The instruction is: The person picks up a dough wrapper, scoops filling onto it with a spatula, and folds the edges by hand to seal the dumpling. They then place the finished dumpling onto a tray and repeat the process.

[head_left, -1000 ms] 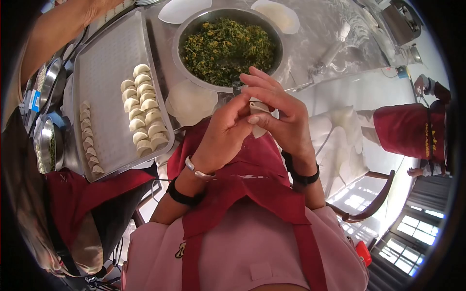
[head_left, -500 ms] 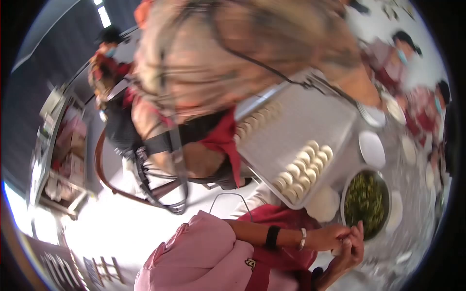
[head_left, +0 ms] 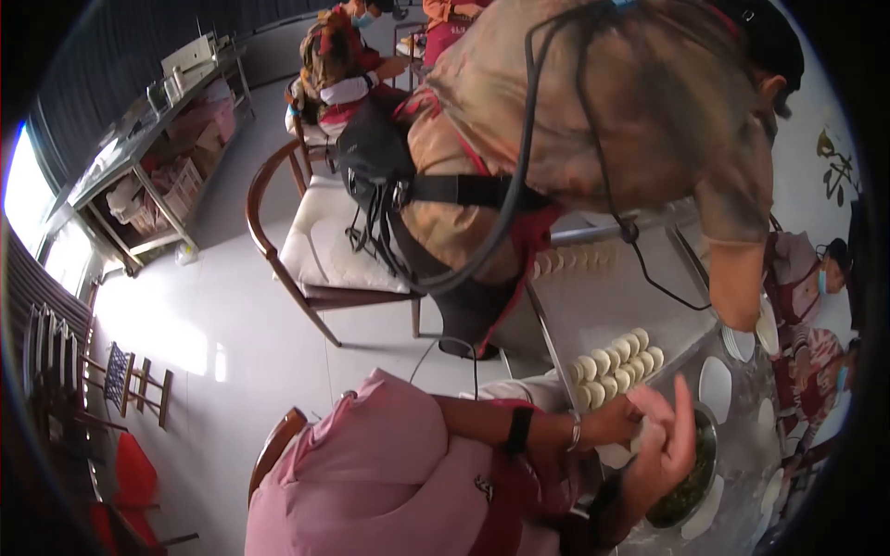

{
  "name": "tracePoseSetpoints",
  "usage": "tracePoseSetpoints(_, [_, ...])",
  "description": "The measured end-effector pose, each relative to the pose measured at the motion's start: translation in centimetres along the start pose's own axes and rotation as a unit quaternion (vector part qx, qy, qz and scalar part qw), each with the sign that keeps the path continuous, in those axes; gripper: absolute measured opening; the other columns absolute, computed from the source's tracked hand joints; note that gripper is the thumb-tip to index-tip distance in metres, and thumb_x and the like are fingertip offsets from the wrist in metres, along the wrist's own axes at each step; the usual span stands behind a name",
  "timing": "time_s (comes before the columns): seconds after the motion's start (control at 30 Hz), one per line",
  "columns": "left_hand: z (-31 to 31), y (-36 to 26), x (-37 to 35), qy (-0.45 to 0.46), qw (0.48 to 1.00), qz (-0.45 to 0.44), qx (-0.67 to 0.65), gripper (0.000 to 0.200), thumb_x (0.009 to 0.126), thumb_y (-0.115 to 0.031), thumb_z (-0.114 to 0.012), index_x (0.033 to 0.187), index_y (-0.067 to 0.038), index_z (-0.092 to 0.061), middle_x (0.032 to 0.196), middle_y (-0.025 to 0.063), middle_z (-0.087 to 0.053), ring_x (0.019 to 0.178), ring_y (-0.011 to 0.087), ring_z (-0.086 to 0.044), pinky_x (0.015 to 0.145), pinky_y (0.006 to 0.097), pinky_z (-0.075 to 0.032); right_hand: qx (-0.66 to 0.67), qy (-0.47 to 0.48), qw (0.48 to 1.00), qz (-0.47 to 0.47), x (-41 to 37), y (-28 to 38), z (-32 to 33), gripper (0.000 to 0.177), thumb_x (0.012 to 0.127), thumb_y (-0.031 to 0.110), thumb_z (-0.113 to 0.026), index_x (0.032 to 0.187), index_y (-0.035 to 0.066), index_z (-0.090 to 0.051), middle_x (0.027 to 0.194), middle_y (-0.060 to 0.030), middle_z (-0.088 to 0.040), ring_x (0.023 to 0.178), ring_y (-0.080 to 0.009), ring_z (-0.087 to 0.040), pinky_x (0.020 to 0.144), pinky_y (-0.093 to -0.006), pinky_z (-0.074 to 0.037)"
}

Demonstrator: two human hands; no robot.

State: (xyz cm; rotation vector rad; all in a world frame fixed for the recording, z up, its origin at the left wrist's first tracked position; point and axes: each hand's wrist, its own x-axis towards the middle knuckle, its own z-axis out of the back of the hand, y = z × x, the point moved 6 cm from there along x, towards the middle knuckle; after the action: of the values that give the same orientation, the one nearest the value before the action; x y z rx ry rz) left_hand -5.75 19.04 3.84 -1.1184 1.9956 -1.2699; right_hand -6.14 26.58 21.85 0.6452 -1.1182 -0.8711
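Observation:
My left hand, with a black wristband and pale bracelet, is closed beside the tray's lower end. What lies in its fingers is too hidden to make out. My right hand is just to its right, partly blurred, two fingers stretched up and apart; nothing shows between them. Behind it, a round metal bowl holds a chopped green mixture, partly covered by this hand. On the metal tray above my hands are rows of pale dumplings, with another row near its far edge.
A person in a patterned top leans over the tray, a black cable hanging across it. White plates stand on the table to the right. A wooden chair and a metal shelf are left. Other people sit farther back.
The view has swung left, showing more floor and the chair. Two fingers of my right hand now stretch upward. The leaning person appears farther right.

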Motion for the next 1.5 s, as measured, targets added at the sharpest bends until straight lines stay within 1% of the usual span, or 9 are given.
tracePoseSetpoints(0.2, [-1.5, -1.8, -0.2, -0.022, 0.982, -0.137, 0.131, 0.010, 0.088, -0.006, -0.060, 0.095, 0.000, -0.062, 0.089, 0.0032, -0.065, 0.087, 0.0130, -0.064, 0.072, 0.0276, -0.052, -0.007, 0.073, 0.988, 0.134, 0.1, 2.6, -4.4, 0.045, 0.099, 0.030, -0.056, 0.128, -0.004, -0.057, 0.097, -0.0178, -0.074, 0.082, -0.0187, -0.070, 0.074, -0.0283, -0.050])
tracePoseSetpoints(0.47, [2.5, -3.0, -0.9, -0.103, 0.972, -0.208, 0.037, 0.010, 0.084, -0.008, -0.061, 0.089, 0.001, -0.064, 0.082, 0.0100, -0.067, 0.085, 0.0205, -0.066, 0.072, 0.0346, -0.051, 0.059, -0.149, 0.979, -0.129, 0.9, -4.7, -3.7, 0.032, 0.093, 0.010, -0.051, 0.115, -0.012, -0.062, 0.092, -0.0220, -0.070, 0.082, -0.0265, -0.069, 0.079, -0.0366, -0.057])
tracePoseSetpoints(0.57, [5.1, -2.7, -0.4, -0.114, 0.976, -0.178, -0.044, 0.011, 0.080, -0.006, -0.062, 0.088, 0.002, -0.064, 0.082, 0.0153, -0.069, 0.079, 0.0248, -0.067, 0.068, 0.0387, -0.051, -0.137, -0.072, 0.977, -0.145, 2.3, -5.4, -5.6, 0.051, 0.102, 0.031, -0.051, 0.128, -0.013, -0.049, 0.107, -0.0215, -0.061, 0.091, -0.0231, -0.063, 0.082, -0.0316, -0.056])
tracePoseSetpoints(0.7, [7.6, -4.0, -1.5, -0.119, 0.974, -0.185, -0.059, 0.012, 0.080, -0.005, -0.061, 0.089, 0.003, -0.063, 0.081, 0.0178, -0.069, 0.077, 0.0243, -0.066, 0.067, 0.0388, -0.050, -0.024, -0.111, 0.972, -0.206, 3.6, -7.5, -8.2, 0.057, 0.102, 0.037, -0.050, 0.130, -0.013, -0.047, 0.109, -0.0228, -0.060, 0.091, -0.0222, -0.063, 0.080, -0.0290, -0.056])
tracePoseSetpoints(1.13, [8.0, -5.6, -5.4, 0.027, 0.969, -0.196, 0.146, 0.025, 0.096, -0.023, -0.056, 0.103, -0.001, -0.065, 0.098, 0.0095, -0.066, 0.088, 0.0162, -0.065, 0.072, 0.0326, -0.053, -0.176, 0.009, 0.984, -0.020, 3.0, -1.1, -10.0, 0.025, 0.094, 0.012, -0.052, 0.107, 0.000, -0.070, 0.097, -0.0102, -0.074, 0.096, -0.0218, -0.069, 0.091, -0.0344, -0.052])
tracePoseSetpoints(1.23, [5.6, -9.1, -5.6, 0.140, 0.984, -0.107, 0.030, 0.032, 0.098, -0.028, -0.057, 0.107, 0.001, -0.066, 0.101, 0.0067, -0.066, 0.091, 0.0169, -0.064, 0.076, 0.0324, -0.053, -0.110, -0.125, 0.978, -0.126, -0.7, -0.8, -4.1, 0.027, 0.099, 0.014, -0.054, 0.119, 0.000, -0.065, 0.100, -0.0096, -0.073, 0.095, -0.0167, -0.069, 0.087, -0.0313, -0.054])
tracePoseSetpoints(1.33, [2.8, -8.8, -4.6, 0.142, 0.918, -0.270, 0.255, 0.032, 0.099, -0.019, -0.054, 0.123, 0.003, -0.060, 0.117, 0.0132, -0.063, 0.104, 0.0221, -0.062, 0.088, 0.0337, -0.052, 0.036, -0.282, 0.951, -0.119, -7.2, -1.5, 2.2, 0.033, 0.102, 0.014, -0.054, 0.131, 0.000, -0.058, 0.104, -0.0109, -0.072, 0.093, -0.0161, -0.069, 0.086, -0.0307, -0.055])
tracePoseSetpoints(1.4, [1.2, -5.7, -3.6, 0.202, 0.971, 0.019, -0.123, 0.041, 0.101, -0.015, -0.049, 0.137, 0.005, -0.046, 0.132, 0.0189, -0.054, 0.121, 0.0281, -0.056, 0.103, 0.0372, -0.048, 0.001, -0.384, 0.913, -0.136, -12.6, 0.9, 6.8, 0.035, 0.102, 0.012, -0.052, 0.134, -0.002, -0.054, 0.104, -0.0131, -0.072, 0.094, -0.0200, -0.070, 0.087, -0.0326, -0.056])
tracePoseSetpoints(1.5, [-1.8, -4.4, -3.0, 0.198, 0.966, 0.082, -0.145, 0.041, 0.097, -0.005, -0.054, 0.137, 0.002, -0.046, 0.127, 0.0190, -0.058, 0.105, 0.0241, -0.063, 0.093, 0.0361, -0.055, -0.045, -0.581, 0.808, -0.091, -23.0, 3.3, 14.4, 0.038, 0.101, 0.016, -0.054, 0.133, -0.004, -0.052, 0.101, -0.0136, -0.072, 0.092, -0.0200, -0.070, 0.084, -0.0336, -0.057])
